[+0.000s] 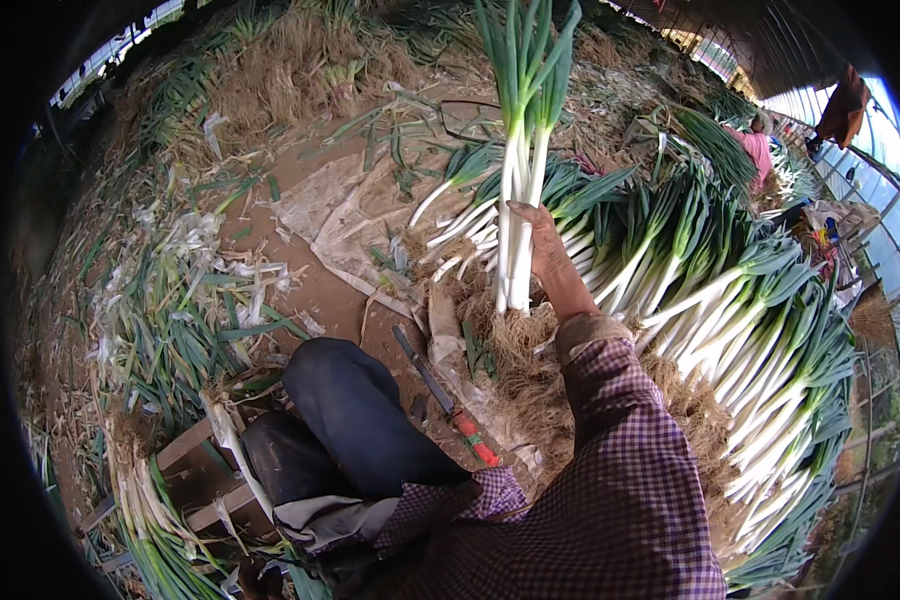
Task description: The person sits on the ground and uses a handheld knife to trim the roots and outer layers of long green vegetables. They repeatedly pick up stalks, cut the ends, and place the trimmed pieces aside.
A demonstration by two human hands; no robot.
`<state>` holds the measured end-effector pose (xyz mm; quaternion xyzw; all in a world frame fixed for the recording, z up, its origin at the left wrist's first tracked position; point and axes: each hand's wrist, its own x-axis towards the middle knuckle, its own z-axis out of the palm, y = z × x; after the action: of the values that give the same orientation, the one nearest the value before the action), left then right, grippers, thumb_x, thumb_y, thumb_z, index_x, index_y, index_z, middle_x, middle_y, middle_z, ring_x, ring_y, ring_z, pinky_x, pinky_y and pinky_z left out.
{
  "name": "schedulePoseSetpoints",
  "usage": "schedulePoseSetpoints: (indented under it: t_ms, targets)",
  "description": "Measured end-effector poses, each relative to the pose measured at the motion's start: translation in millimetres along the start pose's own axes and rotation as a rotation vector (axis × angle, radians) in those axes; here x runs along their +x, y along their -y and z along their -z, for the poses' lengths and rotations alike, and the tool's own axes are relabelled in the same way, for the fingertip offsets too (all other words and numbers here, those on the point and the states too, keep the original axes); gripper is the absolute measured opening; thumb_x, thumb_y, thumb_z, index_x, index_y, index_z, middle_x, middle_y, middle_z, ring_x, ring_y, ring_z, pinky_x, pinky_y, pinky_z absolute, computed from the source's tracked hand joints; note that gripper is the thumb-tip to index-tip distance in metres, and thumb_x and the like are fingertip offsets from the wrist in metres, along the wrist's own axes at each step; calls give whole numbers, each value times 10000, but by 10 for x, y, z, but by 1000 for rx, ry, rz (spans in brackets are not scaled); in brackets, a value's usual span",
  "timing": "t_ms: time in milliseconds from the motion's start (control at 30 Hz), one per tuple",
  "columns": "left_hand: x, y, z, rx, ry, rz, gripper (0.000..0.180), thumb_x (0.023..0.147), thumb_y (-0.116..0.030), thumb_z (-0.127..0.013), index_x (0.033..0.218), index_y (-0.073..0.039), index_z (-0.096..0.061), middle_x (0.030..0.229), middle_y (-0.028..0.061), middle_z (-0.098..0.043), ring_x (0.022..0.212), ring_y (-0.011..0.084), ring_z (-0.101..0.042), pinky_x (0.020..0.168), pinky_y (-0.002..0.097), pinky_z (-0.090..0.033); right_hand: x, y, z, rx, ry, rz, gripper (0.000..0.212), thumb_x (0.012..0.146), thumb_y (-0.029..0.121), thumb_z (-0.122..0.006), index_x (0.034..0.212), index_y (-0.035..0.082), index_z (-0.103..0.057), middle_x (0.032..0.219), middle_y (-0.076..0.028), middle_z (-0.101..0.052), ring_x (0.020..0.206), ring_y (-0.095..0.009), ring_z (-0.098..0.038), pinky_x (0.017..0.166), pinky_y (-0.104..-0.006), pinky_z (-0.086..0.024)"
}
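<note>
Head view | right hand: fingers around upright green onions | left fingers: cannot tell | knife: near edge of sheet

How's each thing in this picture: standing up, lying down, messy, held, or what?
Bare right hand: closed around stalks.
Long green-and-white leeks in it: held upright, leaves up, roots down.
Other white-stalked leeks with brown roots: lying in a thick row, roots still on.
Long thin blade tool with red-and-green handle: lying down, not held.
Dirty beige sheet: spread out, wrinkled.
Loose green and pale leaves: messy, scattered.
</note>
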<state>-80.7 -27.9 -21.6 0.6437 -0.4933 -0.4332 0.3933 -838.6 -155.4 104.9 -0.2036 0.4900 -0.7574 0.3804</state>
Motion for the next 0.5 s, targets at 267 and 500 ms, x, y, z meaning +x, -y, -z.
schedulePoseSetpoints:
  t_ms: [267,500]
  targets:
    - [-64,-274,-288,-30,26,60,594,829,136,-647,1395,22,-509,1233,150,-623,1022,258,-619,815,349,-583,-85,-1235,1714,-63,-438,-198,452,1024,254,-484,1386,-9,-425,1206,-196,-640,828,-247,-657,688,-336,-551]
    - [118,169,-167,62,-82,-28,412,823,-19,-629,1232,-19,-583,1085,78,-634,914,206,-651,780,310,-537,-1143,-687,-518,-284,49,109,399,907,-36,-622,1304,-23,-578,1121,-88,-692,915,-171,-684,780,-338,-574]
